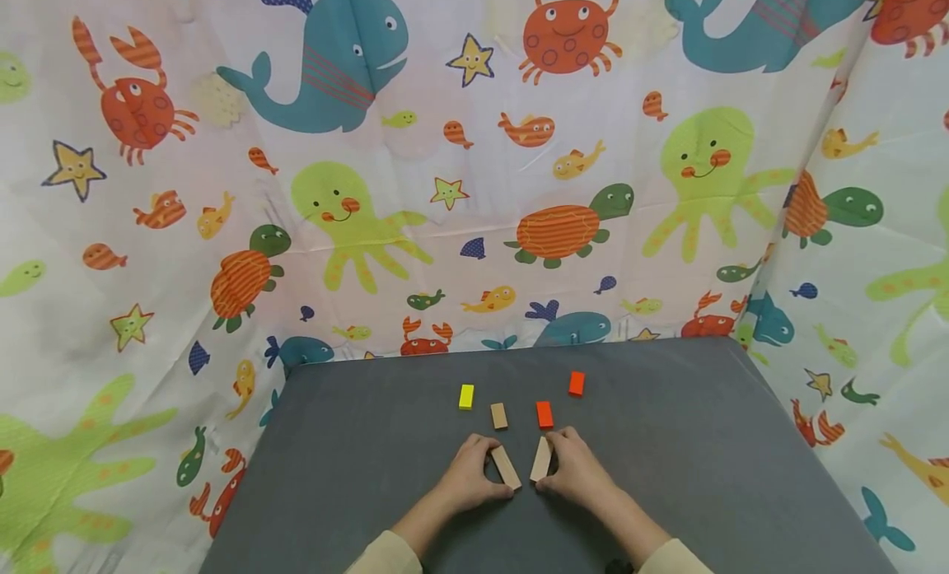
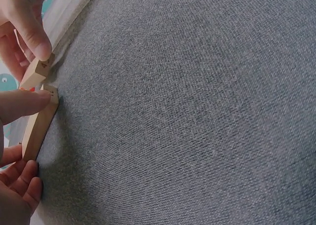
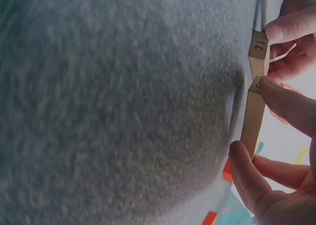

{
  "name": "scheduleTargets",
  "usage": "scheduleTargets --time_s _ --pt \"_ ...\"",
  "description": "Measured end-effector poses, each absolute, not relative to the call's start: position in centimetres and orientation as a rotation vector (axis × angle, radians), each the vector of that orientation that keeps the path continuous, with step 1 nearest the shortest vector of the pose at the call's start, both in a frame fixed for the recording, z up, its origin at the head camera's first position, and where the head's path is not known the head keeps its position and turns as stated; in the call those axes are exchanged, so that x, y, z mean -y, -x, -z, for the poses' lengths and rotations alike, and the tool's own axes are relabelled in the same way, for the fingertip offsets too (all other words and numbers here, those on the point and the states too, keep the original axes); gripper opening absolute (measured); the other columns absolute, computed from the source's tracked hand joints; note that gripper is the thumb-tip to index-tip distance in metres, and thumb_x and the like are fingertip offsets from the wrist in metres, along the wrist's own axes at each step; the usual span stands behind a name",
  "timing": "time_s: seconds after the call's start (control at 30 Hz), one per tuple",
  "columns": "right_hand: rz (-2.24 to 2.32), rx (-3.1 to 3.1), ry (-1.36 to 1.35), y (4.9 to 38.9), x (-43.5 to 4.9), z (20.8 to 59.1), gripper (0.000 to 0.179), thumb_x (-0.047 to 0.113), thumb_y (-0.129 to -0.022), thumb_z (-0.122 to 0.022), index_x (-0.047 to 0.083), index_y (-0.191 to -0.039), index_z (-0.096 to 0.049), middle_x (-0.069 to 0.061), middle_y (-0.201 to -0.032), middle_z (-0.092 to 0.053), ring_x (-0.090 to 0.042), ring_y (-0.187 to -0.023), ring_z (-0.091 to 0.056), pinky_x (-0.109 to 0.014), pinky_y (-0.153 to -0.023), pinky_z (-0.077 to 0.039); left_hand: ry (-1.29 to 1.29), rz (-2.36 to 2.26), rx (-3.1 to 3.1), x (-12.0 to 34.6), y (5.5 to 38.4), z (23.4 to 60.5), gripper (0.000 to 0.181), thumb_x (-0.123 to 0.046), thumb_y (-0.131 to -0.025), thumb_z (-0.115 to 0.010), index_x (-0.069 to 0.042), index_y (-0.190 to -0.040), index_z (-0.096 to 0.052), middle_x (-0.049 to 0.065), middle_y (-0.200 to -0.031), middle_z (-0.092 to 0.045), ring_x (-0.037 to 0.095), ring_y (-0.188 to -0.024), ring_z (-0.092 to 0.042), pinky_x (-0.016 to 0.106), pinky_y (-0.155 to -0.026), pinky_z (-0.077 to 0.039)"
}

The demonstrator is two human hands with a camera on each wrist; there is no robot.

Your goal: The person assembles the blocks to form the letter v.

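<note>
My left hand [image 1: 472,476] holds a long plain wooden block [image 1: 507,468] by its ends, thumb at the near end and fingers at the far one. A second long plain wooden block [image 1: 542,459] is held the same way by my right hand [image 1: 577,473]. Their near ends lean toward each other with a small gap between them. In the left wrist view, printed numbers show on the end of the left block [image 2: 38,129] and of the right block [image 2: 35,74]. Fingers partly cover both blocks.
Beyond the hands lie a yellow block [image 1: 465,397], a shorter tan block [image 1: 499,416], a near red block [image 1: 544,414] and a farther red block [image 1: 577,384]. They rest on a grey cloth-covered table [image 1: 356,442]. A sea-animal curtain [image 1: 460,212] hangs behind it.
</note>
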State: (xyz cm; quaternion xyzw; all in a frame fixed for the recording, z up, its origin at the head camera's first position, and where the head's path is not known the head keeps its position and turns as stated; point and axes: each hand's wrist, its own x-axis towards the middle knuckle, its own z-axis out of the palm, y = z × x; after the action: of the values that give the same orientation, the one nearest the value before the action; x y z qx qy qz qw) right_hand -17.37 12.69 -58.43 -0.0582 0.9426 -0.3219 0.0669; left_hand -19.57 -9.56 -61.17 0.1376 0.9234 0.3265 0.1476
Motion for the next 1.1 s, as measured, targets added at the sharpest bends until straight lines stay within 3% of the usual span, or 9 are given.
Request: scheduleTargets --time_s 1.1 --pt "0.964 -2.801 0.241 17.2 -11.9 59.4 0.086 0.025 -0.063 -0.098 -0.009 -0.132 -0.058 -0.018 -0.12 -0.055 -0.028 -0.101 -0.059 -0.048 -0.092 -0.051 -0.41 -0.959 -2.665 9.4 19.5 61.3 0.076 -0.037 -0.068 -0.094 -0.012 -0.132 -0.06 -0.002 -0.116 -0.053 0.013 -0.1 -0.052 0.038 -0.086 -0.049"
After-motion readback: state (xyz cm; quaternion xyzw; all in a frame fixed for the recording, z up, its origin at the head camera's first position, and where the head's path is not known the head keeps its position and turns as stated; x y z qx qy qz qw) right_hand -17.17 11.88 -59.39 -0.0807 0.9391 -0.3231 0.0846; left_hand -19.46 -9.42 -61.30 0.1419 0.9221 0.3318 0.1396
